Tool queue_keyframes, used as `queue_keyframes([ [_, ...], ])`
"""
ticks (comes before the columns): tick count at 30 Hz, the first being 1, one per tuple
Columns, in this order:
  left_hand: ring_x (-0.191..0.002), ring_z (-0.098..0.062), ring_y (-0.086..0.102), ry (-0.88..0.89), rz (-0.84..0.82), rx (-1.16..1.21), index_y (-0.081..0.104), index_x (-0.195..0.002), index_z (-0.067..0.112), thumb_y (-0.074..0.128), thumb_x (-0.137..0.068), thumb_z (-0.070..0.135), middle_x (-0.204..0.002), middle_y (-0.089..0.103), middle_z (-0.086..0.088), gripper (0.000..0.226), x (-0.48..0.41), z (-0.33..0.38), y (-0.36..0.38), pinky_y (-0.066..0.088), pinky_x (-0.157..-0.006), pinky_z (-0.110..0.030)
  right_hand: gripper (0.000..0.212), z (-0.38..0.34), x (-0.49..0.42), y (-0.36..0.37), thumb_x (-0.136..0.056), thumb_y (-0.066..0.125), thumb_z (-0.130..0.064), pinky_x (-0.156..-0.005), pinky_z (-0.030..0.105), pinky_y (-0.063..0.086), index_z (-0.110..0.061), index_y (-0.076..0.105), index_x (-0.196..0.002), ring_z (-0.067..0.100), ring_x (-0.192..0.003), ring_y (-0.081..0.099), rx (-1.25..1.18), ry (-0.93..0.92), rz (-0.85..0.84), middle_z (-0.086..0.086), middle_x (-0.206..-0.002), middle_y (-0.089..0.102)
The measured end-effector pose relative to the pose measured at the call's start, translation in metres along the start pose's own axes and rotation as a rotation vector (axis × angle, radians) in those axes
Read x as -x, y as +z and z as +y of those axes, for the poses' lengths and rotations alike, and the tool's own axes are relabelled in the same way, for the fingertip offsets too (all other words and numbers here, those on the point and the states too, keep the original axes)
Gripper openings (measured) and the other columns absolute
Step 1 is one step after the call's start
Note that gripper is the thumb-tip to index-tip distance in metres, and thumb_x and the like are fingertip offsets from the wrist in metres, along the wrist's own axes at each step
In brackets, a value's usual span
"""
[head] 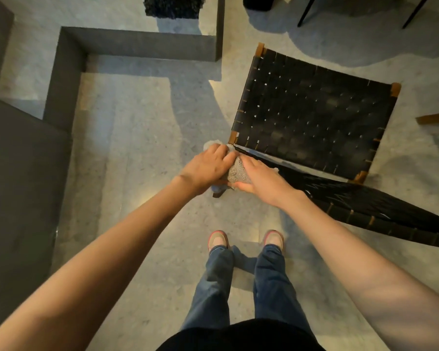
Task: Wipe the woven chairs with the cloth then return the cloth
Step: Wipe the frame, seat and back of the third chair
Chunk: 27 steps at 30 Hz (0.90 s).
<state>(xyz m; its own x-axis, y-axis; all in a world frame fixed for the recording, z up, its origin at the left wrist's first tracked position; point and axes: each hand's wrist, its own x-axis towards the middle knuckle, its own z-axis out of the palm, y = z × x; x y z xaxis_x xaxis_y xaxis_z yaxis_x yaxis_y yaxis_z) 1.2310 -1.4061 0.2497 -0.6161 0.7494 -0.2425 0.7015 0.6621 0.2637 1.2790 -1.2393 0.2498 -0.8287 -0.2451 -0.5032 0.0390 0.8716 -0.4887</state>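
From the head camera, both hands meet at the near left corner of the black woven-strap chair with tan wooden frame [312,115]. The left hand [208,168] and right hand [256,177] each grip the soft grey terry cloth [237,171], bunched against the backrest's top edge. It looks light and limp — best gathered in the fist, since loose ends could snag between straps.
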Motion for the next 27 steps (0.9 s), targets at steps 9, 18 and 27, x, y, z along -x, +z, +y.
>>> queue_keyframes([
  [9, -0.143, -0.036, 0.017, -0.175, 0.346, 0.283, 0.032, -0.147, 0.011, 0.064, -0.084, 0.002, -0.152, 0.030, -0.013, 0.071, 0.031, 0.031, 0.047, 0.042, -0.100, -0.040, 0.071, -0.007, 0.025, 0.029, -0.090, 0.061, -0.014, -0.118, 0.031, 0.012, -0.010, 0.023, -0.151, 0.021, -0.146, 0.018, 0.124, -0.031, 0.336, 0.008, -0.156, 0.025],
  [18, -0.142, -0.023, 0.021, -0.195, 0.449, 0.339, 0.050, -0.137, 0.011, 0.066, -0.085, 0.007, -0.147, 0.041, -0.003, 0.055, 0.060, 0.058, 0.063, 0.037, -0.096, -0.027, 0.059, -0.008, 0.060, 0.046, -0.069, 0.079, -0.002, -0.101, 0.040, 0.043, -0.007, 0.061, -0.126, 0.027, -0.128, 0.049, 0.133, -0.101, 0.460, 0.007, -0.130, 0.060],
  [27, -0.118, -0.028, 0.050, -0.153, 0.272, 0.465, 0.048, -0.132, 0.012, 0.063, -0.080, 0.053, -0.130, 0.054, -0.009, 0.069, 0.077, 0.120, 0.082, 0.043, -0.100, -0.042, 0.037, 0.017, 0.143, 0.078, -0.093, 0.058, -0.031, -0.081, 0.037, 0.051, -0.023, 0.041, -0.124, 0.022, -0.104, 0.058, -0.048, 0.148, 0.367, 0.004, -0.117, 0.059],
])
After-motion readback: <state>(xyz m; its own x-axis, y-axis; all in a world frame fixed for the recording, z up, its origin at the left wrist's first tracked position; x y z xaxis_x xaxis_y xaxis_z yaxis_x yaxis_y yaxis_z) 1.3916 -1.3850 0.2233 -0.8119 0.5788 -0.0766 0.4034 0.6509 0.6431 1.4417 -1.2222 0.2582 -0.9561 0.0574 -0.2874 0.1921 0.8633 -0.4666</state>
